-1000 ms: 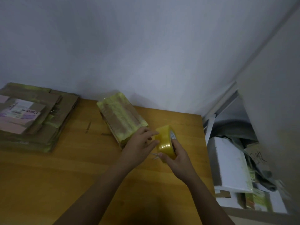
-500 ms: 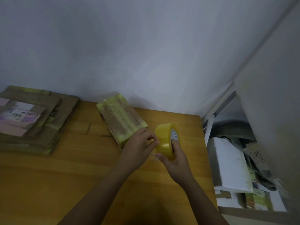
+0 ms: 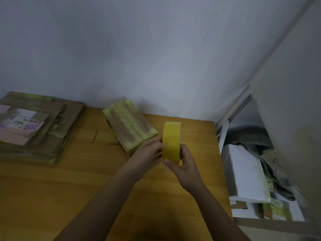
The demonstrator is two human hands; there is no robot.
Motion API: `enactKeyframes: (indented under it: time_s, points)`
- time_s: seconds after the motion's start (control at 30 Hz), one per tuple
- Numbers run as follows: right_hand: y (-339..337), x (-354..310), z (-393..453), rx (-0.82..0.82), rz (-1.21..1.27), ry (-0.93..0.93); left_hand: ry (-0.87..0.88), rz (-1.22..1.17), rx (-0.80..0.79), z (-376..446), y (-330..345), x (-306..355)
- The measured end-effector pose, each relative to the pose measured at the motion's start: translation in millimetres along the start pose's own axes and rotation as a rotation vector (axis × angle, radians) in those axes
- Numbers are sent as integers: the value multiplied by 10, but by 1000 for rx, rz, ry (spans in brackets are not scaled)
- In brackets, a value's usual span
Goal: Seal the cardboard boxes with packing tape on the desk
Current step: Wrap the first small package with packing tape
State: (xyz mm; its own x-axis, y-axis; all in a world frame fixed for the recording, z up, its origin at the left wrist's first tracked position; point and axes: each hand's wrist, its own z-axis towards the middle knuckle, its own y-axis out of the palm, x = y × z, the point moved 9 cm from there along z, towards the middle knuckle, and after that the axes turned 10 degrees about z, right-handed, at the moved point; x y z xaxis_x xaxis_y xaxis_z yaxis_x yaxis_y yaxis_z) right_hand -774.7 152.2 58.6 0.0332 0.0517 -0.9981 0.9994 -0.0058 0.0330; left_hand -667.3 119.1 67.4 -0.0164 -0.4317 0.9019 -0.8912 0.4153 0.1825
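Between both hands' grip, tape roll (image 3: 171, 141)

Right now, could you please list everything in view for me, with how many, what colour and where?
tape roll: one, yellow, held on edge above the desk, between both hands
taped box: one, brown with yellowish tape, back centre of desk
flattened cardboard stack: one pile, brown, labels on top, desk's left
desk: one, orange-brown wood
white slabs: several, with clutter, right of desk
left hand: fingers on the roll's left side
right hand: grips the roll from below
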Motion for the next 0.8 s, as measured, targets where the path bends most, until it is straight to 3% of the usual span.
enactKeyframes:
  time_s: [0.43,0.8]
  points:
    - [69,-162,65,31,-60,-93,-82,-65,126,70,5,-28]
    - [177,-160,175,33,-113,-119,24,-167,78,41,-41,99]
